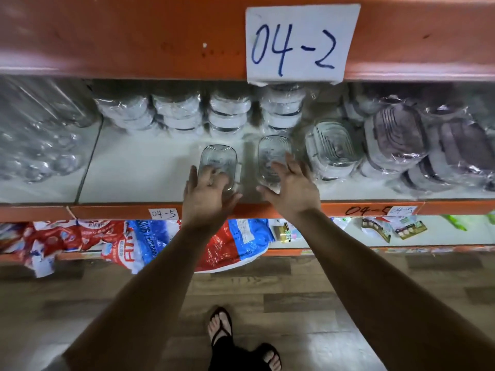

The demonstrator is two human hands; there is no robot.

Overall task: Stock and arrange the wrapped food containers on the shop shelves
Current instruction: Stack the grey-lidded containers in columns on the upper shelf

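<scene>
Two clear wrapped oblong containers lie side by side on the white shelf (139,167). My left hand (207,194) covers the near end of the left container (219,158); its fingers curl over the top and the thumb reaches round the near right corner. My right hand (293,184) rests with spread, straight fingers on the right side of the right container (272,152), thumb out to the left. Behind them stand wrapped stacks of round white-lidded containers (229,113). To the right lie wrapped sets of nested oblong containers (332,149) and grey-lidded ones (396,140).
An orange beam with a paper label "04-2" (300,41) hangs above the shelf. Wrapped clear glassware (40,145) fills the shelf's left end. Below the orange front edge (107,211), red and blue bags (139,242) and small packets (407,228) lie on a lower shelf. My sandalled feet (222,328) stand on wood flooring.
</scene>
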